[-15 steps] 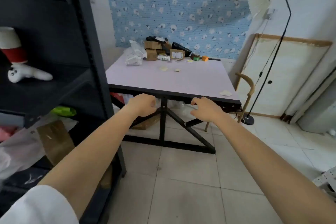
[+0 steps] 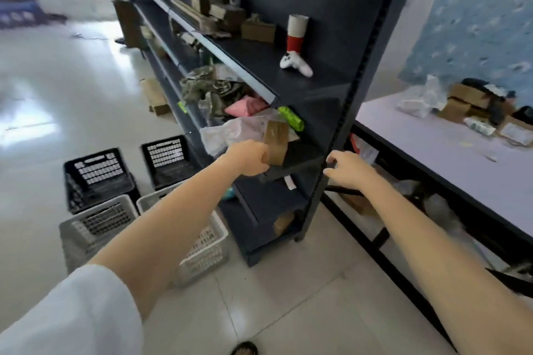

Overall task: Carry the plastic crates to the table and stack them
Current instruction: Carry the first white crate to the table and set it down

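White sleeve fabric (image 2: 72, 314) is seen at the lower left edge, with both bare forearms stretched forward above a pale tiled floor (image 2: 288, 297). The left hand (image 2: 249, 160) is curled loosely with nothing gripped, though whether its knuckles touch the brown cardboard piece (image 2: 277, 141) just beyond cannot be told. The right hand (image 2: 349, 168) is likewise empty, its fingers half bent and held in the air near the dark upright post of the shelving unit (image 2: 340, 112).

Below the left forearm, four plastic crates are set on the floor beside the shelving, untouched. Two pale crates are nearest: the grey crate (image 2: 95, 228) on the left and the white crate (image 2: 207, 245) on the right, partly hidden by the arm. Just behind them the two black crates (image 2: 98, 176) (image 2: 170, 160) are placed side by side.

On the shelves, crumpled bags, a pink pouch (image 2: 245, 105), a green packet (image 2: 291, 118), a white game controller (image 2: 295, 62) and a red-and-white tube (image 2: 297, 33) are kept. To the right, the table (image 2: 432, 153) is seen with a pale lilac top, boxes and bags being gathered at its far side. No crate is seen on it.
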A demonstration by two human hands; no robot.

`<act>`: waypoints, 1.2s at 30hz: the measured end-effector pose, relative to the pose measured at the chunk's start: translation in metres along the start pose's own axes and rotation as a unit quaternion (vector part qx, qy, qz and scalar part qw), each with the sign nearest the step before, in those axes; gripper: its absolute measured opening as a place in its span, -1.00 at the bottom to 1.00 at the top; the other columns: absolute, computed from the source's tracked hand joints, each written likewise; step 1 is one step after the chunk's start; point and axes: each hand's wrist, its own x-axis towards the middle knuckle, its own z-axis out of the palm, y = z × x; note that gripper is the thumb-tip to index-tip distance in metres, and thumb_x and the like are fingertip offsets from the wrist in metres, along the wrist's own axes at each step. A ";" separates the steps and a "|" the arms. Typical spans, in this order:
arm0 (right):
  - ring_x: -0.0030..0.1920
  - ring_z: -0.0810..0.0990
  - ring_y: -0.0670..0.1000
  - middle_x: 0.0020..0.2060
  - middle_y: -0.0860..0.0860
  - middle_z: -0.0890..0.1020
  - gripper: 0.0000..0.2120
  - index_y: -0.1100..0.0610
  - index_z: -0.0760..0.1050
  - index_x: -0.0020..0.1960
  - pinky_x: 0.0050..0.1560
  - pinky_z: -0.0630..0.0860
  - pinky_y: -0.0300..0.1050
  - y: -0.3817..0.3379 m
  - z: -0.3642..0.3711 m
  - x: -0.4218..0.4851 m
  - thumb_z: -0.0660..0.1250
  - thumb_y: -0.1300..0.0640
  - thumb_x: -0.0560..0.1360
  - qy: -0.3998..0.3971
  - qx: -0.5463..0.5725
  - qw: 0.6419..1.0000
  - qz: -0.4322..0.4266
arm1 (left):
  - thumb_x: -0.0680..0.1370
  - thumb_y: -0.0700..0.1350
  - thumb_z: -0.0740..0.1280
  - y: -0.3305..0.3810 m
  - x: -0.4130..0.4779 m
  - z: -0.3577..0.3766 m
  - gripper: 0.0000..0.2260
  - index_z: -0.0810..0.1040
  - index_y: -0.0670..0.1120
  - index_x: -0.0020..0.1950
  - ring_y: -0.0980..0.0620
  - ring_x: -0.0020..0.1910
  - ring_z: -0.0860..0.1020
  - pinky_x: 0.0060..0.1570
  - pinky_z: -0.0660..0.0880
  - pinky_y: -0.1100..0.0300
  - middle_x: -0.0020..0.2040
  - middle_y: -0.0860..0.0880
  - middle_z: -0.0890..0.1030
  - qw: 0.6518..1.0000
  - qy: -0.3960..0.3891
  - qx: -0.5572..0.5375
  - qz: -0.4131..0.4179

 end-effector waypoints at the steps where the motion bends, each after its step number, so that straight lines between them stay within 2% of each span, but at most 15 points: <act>1: 0.11 0.52 0.15 0.20 0.13 0.50 -0.64 0.09 0.42 0.27 0.08 0.52 0.03 -0.022 0.007 0.003 0.23 -0.01 0.53 -0.012 0.001 1.000 -0.021 | 0.53 0.00 0.27 -0.017 -0.018 0.002 -0.76 0.54 -0.06 0.14 -0.19 0.15 0.54 0.14 0.52 -0.08 0.16 -0.09 0.58 1.000 -0.002 0.000 -0.029; 4: 0.15 0.51 0.16 0.23 0.10 0.46 -0.62 0.05 0.41 0.29 0.12 0.52 0.07 -0.088 0.030 0.009 0.24 -0.05 0.52 -0.040 0.006 0.996 -0.078 | 0.52 -0.01 0.27 -0.071 -0.071 0.006 -0.77 0.53 -0.06 0.13 -0.17 0.13 0.55 0.08 0.54 -0.04 0.14 -0.10 0.58 0.994 0.003 0.003 -0.112; 8: 0.19 0.49 0.18 0.22 0.14 0.50 -0.68 0.10 0.44 0.21 0.17 0.49 0.09 -0.191 0.060 0.007 0.23 -0.03 0.52 -0.080 -0.011 0.980 -0.182 | 0.54 -0.03 0.25 -0.145 -0.152 0.008 -0.72 0.54 -0.07 0.20 -0.14 0.16 0.56 0.04 0.48 0.14 0.18 -0.12 0.60 0.977 0.016 -0.008 -0.215; 11: 0.19 0.49 0.18 0.22 0.14 0.51 -0.64 0.11 0.44 0.24 0.19 0.49 0.08 -0.263 0.082 -0.004 0.24 -0.05 0.52 -0.106 -0.014 0.967 -0.233 | 0.54 -0.02 0.25 -0.195 -0.209 0.011 -0.76 0.54 -0.06 0.15 -0.16 0.14 0.55 0.12 0.53 -0.02 0.17 -0.11 0.60 0.963 0.028 -0.024 -0.268; 16: 0.15 0.53 0.15 0.21 0.11 0.54 -0.67 0.10 0.46 0.23 0.16 0.52 0.10 -0.373 0.121 -0.019 0.25 -0.02 0.53 -0.129 -0.025 0.954 -0.270 | 0.54 -0.02 0.28 -0.277 -0.279 0.020 -0.76 0.54 -0.09 0.15 -0.14 0.08 0.56 -0.13 0.40 0.12 0.14 -0.14 0.60 0.946 0.040 -0.018 -0.322; 19: 0.14 0.53 0.14 0.18 0.09 0.55 -0.69 0.08 0.48 0.20 0.16 0.52 0.09 -0.434 0.146 -0.024 0.25 -0.03 0.52 -0.129 -0.024 0.955 -0.264 | 0.54 -0.02 0.28 -0.330 -0.312 0.024 -0.71 0.54 -0.08 0.22 -0.15 0.14 0.56 -0.03 0.47 0.09 0.19 -0.13 0.59 0.941 0.043 -0.020 -0.335; 24: 0.10 0.54 0.11 0.13 0.05 0.56 -0.71 0.08 0.49 0.16 0.13 0.54 0.08 -0.524 0.186 -0.025 0.24 -0.04 0.51 -0.150 -0.012 0.958 -0.246 | 0.56 -0.02 0.26 -0.420 -0.350 0.034 -0.74 0.52 -0.06 0.21 -0.14 0.14 0.54 0.07 0.52 0.02 0.17 -0.09 0.59 0.944 0.020 -0.034 -0.328; 26: 0.03 0.55 0.10 0.09 0.06 0.58 -0.72 0.10 0.50 0.14 0.02 0.56 0.01 -0.552 0.203 -0.023 0.23 -0.03 0.52 -0.166 -0.015 0.957 -0.239 | 0.56 -0.04 0.26 -0.453 -0.355 0.040 -0.74 0.52 -0.07 0.21 -0.14 0.13 0.55 0.09 0.53 -0.01 0.17 -0.10 0.58 0.946 0.007 -0.049 -0.320; 28: -0.03 0.55 0.08 0.07 0.07 0.58 -0.73 0.09 0.49 0.12 -0.19 0.49 -0.09 -0.577 0.220 -0.016 0.22 -0.04 0.53 -0.179 -0.023 0.957 -0.228 | 0.57 -0.03 0.25 -0.486 -0.353 0.046 -0.73 0.50 -0.07 0.23 -0.14 0.13 0.55 0.06 0.50 0.02 0.18 -0.09 0.58 0.948 -0.004 -0.060 -0.313; 29: -0.02 0.55 0.09 0.07 0.07 0.57 -0.73 0.09 0.49 0.13 -0.22 0.45 -0.11 -0.588 0.229 -0.010 0.22 -0.04 0.53 -0.184 -0.026 0.958 -0.220 | 0.57 -0.02 0.24 -0.502 -0.350 0.049 -0.72 0.50 -0.06 0.24 -0.14 0.14 0.54 0.05 0.49 0.03 0.19 -0.08 0.58 0.950 -0.010 -0.060 -0.307; 33: 0.08 0.57 0.14 0.10 0.13 0.58 -0.72 0.15 0.48 0.15 0.03 0.53 0.00 -0.628 0.266 0.027 0.21 0.01 0.54 -0.209 -0.032 0.959 -0.191 | 0.56 -0.02 0.24 -0.569 -0.326 0.056 -0.71 0.49 -0.04 0.26 -0.12 0.14 0.55 0.04 0.51 0.03 0.20 -0.07 0.57 0.956 -0.029 -0.058 -0.285; 36: 0.01 0.57 0.12 0.05 0.12 0.58 -0.76 0.14 0.47 0.10 -0.07 0.52 -0.03 -0.652 0.287 0.061 0.20 0.03 0.54 -0.204 -0.028 0.963 -0.173 | 0.56 -0.04 0.25 -0.617 -0.300 0.058 -0.73 0.50 -0.08 0.23 -0.14 0.12 0.56 0.06 0.53 0.01 0.17 -0.10 0.58 0.961 -0.044 -0.051 -0.267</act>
